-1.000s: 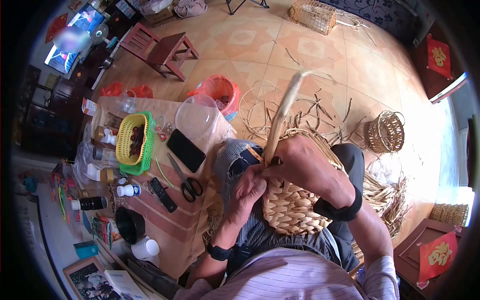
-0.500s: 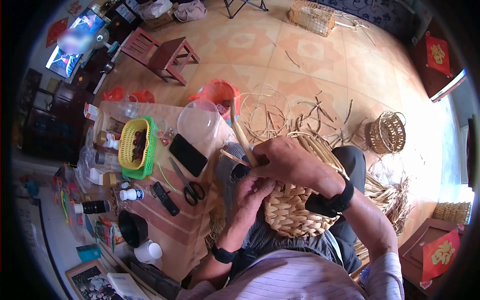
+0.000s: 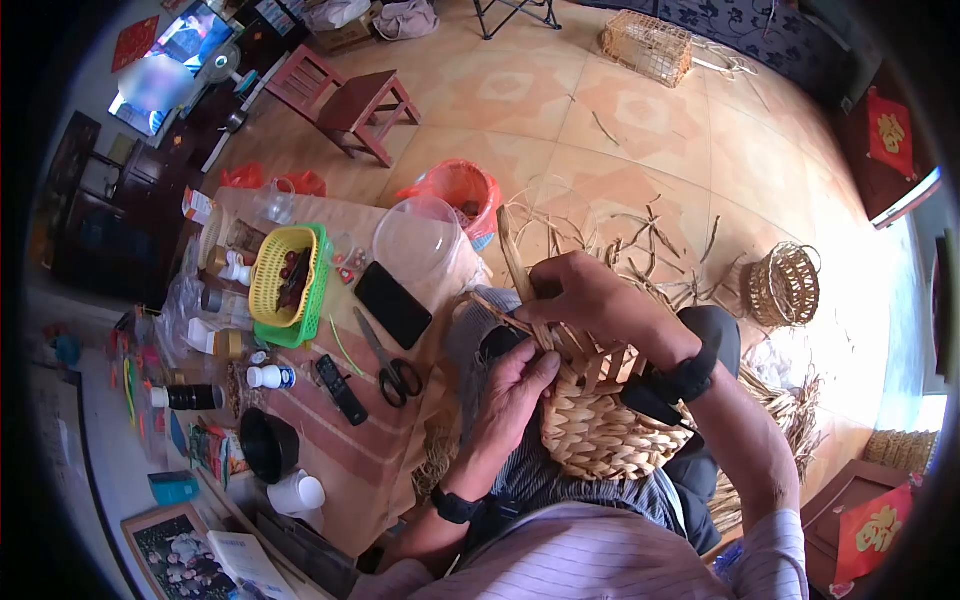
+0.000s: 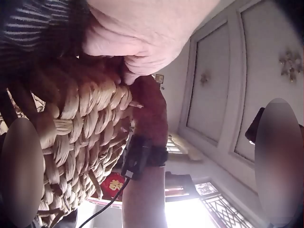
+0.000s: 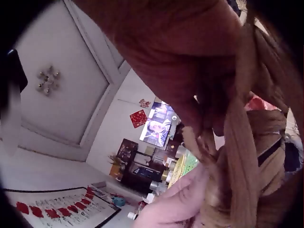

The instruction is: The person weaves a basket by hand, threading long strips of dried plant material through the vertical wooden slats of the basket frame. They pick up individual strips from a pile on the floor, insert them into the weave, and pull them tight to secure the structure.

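A woven basket [image 3: 608, 435] of braided pale plant fibre lies across the person's lap. The left hand [image 3: 514, 384] grips its near-left edge, thumb on top; from the left wrist view, the basket's braided wall [image 4: 80, 128] hangs below that hand [image 4: 137, 35]. Just beyond, the right hand [image 3: 597, 302] pinches a flat brown fibre strip [image 3: 513, 255] whose free end sticks up past the fingers. Close up in the right wrist view, the strip [image 5: 241, 161] passes by the right hand's fingers, with the left hand [image 5: 178, 204] beneath.
Left of the lap, a cloth-covered table [image 3: 330, 455] carries scissors [image 3: 390, 365], a black phone [image 3: 394, 305], a remote [image 3: 341, 390], a yellow basket [image 3: 268, 270] and bottles. A red-lined bin [image 3: 480, 190] stands beyond. Loose fibre and a small basket [image 3: 783, 285] are on the floor.
The strip's long end has swung from rising tall to the right to leaning left and shorter. The right hand has drawn slightly away from the left, baring the basket's upper edge. The view has shifted slightly.
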Demonstrator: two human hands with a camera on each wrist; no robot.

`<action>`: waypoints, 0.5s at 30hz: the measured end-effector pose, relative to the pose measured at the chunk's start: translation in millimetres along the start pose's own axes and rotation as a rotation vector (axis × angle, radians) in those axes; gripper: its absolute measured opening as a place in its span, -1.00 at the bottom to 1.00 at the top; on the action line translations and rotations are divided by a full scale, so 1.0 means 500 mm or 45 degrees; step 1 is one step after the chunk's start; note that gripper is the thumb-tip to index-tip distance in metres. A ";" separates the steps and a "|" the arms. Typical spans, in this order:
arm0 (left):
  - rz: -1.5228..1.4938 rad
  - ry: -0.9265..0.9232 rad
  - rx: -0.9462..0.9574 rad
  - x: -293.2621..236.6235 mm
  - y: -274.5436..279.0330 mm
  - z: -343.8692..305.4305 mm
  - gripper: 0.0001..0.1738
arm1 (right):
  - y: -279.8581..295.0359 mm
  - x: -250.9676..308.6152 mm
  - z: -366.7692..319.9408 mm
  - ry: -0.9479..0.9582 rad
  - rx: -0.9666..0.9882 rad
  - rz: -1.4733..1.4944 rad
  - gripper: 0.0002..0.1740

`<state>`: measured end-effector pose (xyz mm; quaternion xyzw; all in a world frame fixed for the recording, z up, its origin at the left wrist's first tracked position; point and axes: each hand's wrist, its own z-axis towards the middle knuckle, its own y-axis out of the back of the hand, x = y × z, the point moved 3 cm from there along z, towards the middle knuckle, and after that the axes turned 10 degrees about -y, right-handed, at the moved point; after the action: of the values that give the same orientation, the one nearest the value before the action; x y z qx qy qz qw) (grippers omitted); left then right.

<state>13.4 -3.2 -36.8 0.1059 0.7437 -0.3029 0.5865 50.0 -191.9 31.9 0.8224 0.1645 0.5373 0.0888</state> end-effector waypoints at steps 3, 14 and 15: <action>0.092 -0.045 0.023 0.002 0.002 0.000 -0.66 | 0.005 -0.002 -0.001 0.072 0.027 0.097 -0.56; -0.547 -0.079 0.038 -0.032 -0.033 0.015 -0.83 | -0.003 0.014 -0.001 0.239 -0.441 0.287 -0.54; -0.760 -0.067 0.075 -0.031 -0.031 0.021 -0.86 | -0.009 0.029 -0.001 0.301 -0.468 0.148 -0.57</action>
<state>18.2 -18.6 -18.3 -0.1082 0.7173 -0.4860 0.4874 54.1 -182.6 43.0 0.7318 0.0254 0.6551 0.1860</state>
